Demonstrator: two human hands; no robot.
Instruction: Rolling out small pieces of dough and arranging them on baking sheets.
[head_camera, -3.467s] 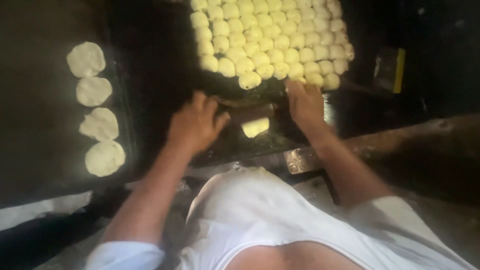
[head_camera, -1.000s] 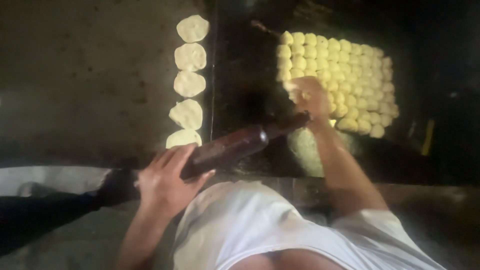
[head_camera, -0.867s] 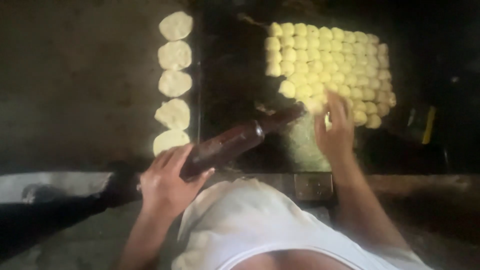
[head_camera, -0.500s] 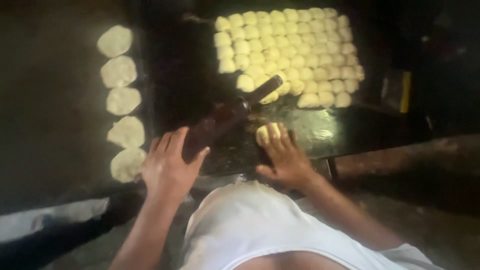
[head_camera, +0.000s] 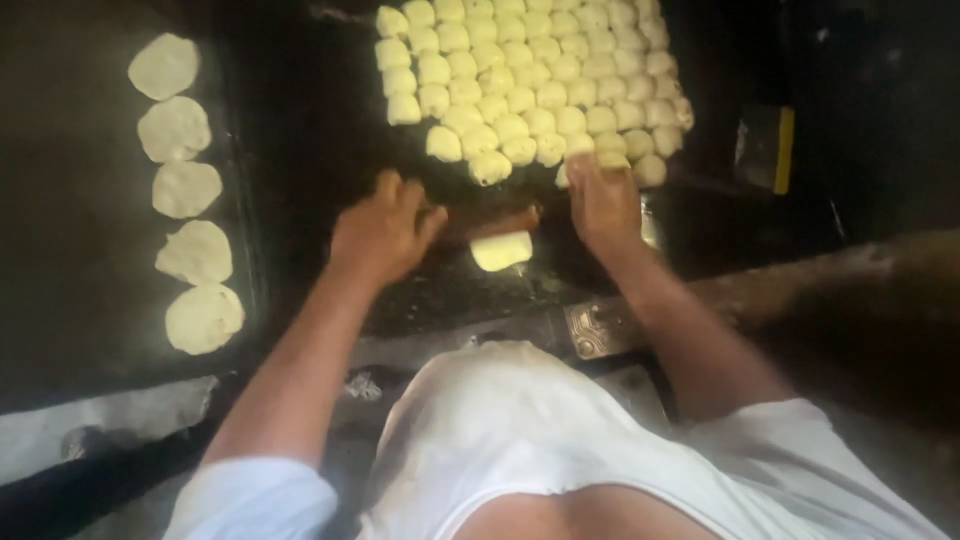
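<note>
A dark brown rolling pin (head_camera: 492, 221) lies across the dark work surface (head_camera: 300, 150). My left hand (head_camera: 385, 226) presses on its left end and my right hand (head_camera: 603, 200) on its right end. Under the pin, at its near side, sits one pale dough piece (head_camera: 502, 250), partly flattened. Just beyond the pin lies a large cluster of several small dough balls (head_camera: 530, 80) in rows. The pin's ends are hidden under my hands.
Several rolled flat dough rounds (head_camera: 185, 190) lie in a column at the far left. A dark object with a yellow edge (head_camera: 768, 148) stands at the right. A metal fitting (head_camera: 600, 328) sits at the near edge, by my white shirt.
My right hand set a dough ball down in front of me and moved to the pin's right end. The pin swung from a diagonal to lie level over the dough.
</note>
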